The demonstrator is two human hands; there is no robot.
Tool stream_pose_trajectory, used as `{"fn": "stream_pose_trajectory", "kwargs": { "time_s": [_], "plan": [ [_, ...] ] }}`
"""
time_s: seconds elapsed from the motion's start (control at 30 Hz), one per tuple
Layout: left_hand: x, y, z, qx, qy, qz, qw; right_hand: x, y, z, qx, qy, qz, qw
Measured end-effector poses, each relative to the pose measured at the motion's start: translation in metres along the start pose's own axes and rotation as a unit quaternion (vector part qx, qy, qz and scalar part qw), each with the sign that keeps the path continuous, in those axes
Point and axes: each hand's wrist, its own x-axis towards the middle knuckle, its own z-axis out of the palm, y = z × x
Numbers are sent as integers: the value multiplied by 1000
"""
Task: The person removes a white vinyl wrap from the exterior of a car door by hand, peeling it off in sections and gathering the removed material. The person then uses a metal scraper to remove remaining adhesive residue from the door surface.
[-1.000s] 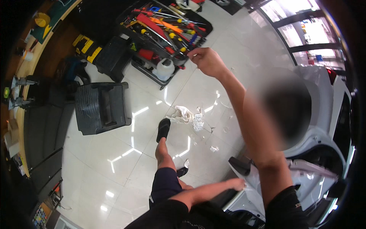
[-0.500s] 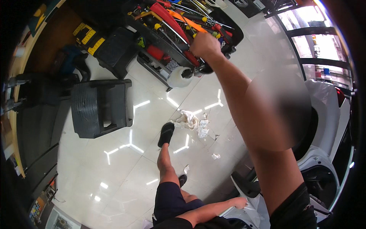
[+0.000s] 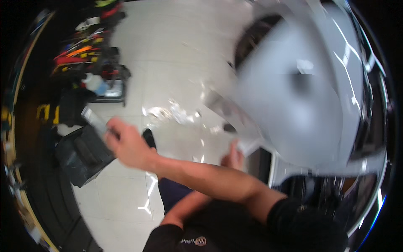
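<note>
My right hand (image 3: 128, 143) is closed around a slim, flat, silvery tool (image 3: 95, 121), which points up and left; motion smears it, so I cannot tell its exact kind. That forearm crosses over my left arm. My left hand (image 3: 233, 160), partly behind the right forearm, has its thumb up and its fingers closed at the pale film (image 3: 250, 147) by the car's edge. A loose translucent flap (image 3: 226, 110) stretches from there beside the grey car panel (image 3: 289, 113).
A tool cart (image 3: 110, 100) with several hand tools and a spray bottle (image 3: 95, 84) stands at the far left. Nearer is a black step stool (image 3: 84, 153). Crumpled film scraps (image 3: 170, 112) lie on the glossy tiled floor. A car wheel (image 3: 256, 40) shows at the upper right.
My right hand has left the tool cart and swung down and left across my body, now with the silvery tool. The view has turned toward the car. My left hand stays by the film.
</note>
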Motion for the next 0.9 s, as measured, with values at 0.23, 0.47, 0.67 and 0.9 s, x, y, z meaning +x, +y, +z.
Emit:
{"fn": "stream_pose_trajectory", "kwargs": {
  "time_s": [0.23,0.47,0.67,0.9],
  "plan": [
    [-10,13,20,211,143,181,950,-330,-28,-164,28,-145,-26,989],
    [-19,36,11,397,177,188,881,-462,31,-325,-118,120,-4,986],
    [5,18,-6,351,182,311,864,-455,131,-405,-224,143,-20,964],
    [21,-13,-8,299,180,461,816,-379,190,-467,-508,113,-256,815]
  ]
}}
